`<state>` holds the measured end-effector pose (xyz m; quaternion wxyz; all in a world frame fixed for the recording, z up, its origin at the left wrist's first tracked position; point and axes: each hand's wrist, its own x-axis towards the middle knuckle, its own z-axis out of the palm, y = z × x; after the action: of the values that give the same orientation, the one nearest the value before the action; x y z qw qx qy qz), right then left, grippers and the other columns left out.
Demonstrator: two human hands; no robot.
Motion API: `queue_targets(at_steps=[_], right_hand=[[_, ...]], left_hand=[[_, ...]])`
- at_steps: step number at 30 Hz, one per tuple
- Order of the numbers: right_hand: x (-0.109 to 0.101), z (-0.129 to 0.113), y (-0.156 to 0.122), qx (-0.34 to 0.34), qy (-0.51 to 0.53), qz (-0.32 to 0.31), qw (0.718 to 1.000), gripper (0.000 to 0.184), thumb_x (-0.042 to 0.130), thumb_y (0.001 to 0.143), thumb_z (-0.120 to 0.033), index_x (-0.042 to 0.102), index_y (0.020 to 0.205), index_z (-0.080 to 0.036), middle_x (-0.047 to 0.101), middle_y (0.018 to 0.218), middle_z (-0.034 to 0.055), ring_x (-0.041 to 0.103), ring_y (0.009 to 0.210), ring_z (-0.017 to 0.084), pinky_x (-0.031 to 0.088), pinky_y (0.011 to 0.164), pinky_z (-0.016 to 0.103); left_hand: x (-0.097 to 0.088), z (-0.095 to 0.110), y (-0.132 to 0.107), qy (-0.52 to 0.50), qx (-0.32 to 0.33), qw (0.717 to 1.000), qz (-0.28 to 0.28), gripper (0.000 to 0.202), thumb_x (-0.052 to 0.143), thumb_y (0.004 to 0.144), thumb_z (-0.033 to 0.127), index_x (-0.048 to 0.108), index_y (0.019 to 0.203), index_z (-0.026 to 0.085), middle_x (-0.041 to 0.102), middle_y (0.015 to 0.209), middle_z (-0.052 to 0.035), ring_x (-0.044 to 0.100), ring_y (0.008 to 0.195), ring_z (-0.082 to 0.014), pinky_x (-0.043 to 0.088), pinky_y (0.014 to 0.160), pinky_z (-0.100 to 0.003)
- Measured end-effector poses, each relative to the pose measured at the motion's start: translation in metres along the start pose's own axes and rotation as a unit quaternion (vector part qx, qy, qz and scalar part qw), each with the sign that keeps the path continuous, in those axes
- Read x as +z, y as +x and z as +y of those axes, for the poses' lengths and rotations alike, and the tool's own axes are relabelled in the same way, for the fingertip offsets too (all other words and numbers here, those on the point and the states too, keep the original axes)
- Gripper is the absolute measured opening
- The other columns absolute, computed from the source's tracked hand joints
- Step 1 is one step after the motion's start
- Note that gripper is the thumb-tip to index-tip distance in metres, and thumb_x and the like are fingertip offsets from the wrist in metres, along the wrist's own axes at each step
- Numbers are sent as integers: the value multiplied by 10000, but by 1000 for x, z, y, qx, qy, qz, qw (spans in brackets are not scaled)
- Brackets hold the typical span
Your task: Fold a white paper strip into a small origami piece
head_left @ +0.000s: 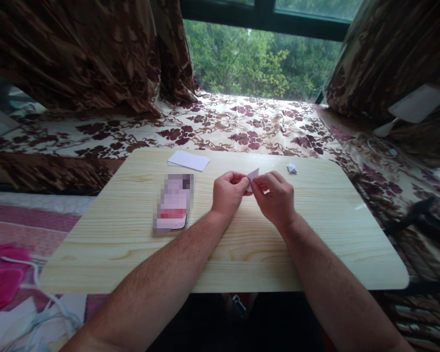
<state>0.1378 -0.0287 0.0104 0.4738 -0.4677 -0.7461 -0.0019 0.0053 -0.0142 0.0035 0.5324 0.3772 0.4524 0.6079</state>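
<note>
My left hand (228, 190) and my right hand (276, 198) meet over the middle of a light wooden table (315, 234). Both pinch a small folded piece of white paper (253, 174), whose pointed corner sticks up between the fingertips. Fingers of both hands are curled and pressed on the paper. A small folded paper shape (292, 168) lies on the table behind my right hand. A thin stack of white paper sheets (188, 160) lies at the far left of the table.
A phone (173, 203) lies flat on the table left of my left hand. A floral cloth (223, 122) covers the ledge behind, under a window with brown curtains. Pink fabric (3, 274) and white cables lie at lower left.
</note>
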Motion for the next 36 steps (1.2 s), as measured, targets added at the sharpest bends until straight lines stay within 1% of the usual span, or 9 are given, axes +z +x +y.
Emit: queue_targets(at_steps=[6,10,12,15,18,21,24,29,36], right_hand=[[-1,1,1,-11,-9,-8,1000,100,608,914,-207,640,819,-211,658,790,22,619,707,143,507,690,268],[-1,0,1,7,3,-19,1000,103,607,907,-214,649,813,-220,671,797,29,629,725,153,514,706,276],[1,0,0,38,24,-9,999,90,615,895,-225,652,813,-220,674,792,28,631,709,156,520,693,285],[5,1,1,107,79,17,991,71,639,869,-252,657,811,-214,684,769,23,634,670,159,528,653,293],[9,5,2,162,166,28,972,82,662,849,-284,661,821,-207,697,755,18,635,637,153,527,607,283],[12,9,4,194,236,29,952,108,692,819,-308,666,833,-204,696,735,7,619,587,139,505,544,264],[12,11,4,201,263,29,943,112,712,797,-301,676,820,-198,687,703,0,607,569,134,488,522,256],[12,10,3,198,271,25,942,100,718,787,-283,689,820,-193,699,718,8,627,593,137,511,557,261],[9,8,5,225,301,36,926,115,742,763,-290,715,811,-190,713,695,13,639,566,141,526,530,260]], left_hand=[[0,-2,1,-12,-5,1000,2,229,802,636,272,665,734,116,669,655,-12,651,572,-134,621,577,-308],[-1,-1,1,-8,2,1000,2,228,791,656,290,660,730,119,658,645,-6,647,573,-133,622,574,-307],[-1,0,0,6,11,1000,4,225,784,663,297,659,726,122,650,633,-3,637,566,-128,615,556,-290],[-1,4,-3,31,27,999,-2,220,771,673,311,662,725,128,652,632,-3,629,555,-122,606,531,-270],[0,7,-6,43,42,998,-19,232,768,686,332,664,731,129,662,648,-9,639,569,-130,614,533,-278],[0,10,-8,53,52,997,-30,237,763,697,341,666,734,127,658,645,-10,638,575,-131,621,547,-286],[-1,11,-9,54,53,997,-30,220,754,700,331,664,725,132,648,637,-5,630,571,-130,621,544,-288],[-2,11,-7,48,46,997,-36,200,743,695,306,649,716,131,641,628,-5,624,561,-128,618,537,-290],[-1,11,-7,16,8,999,-46,189,750,681,291,634,715,146,656,628,-6,643,564,-144,617,522,-309]])
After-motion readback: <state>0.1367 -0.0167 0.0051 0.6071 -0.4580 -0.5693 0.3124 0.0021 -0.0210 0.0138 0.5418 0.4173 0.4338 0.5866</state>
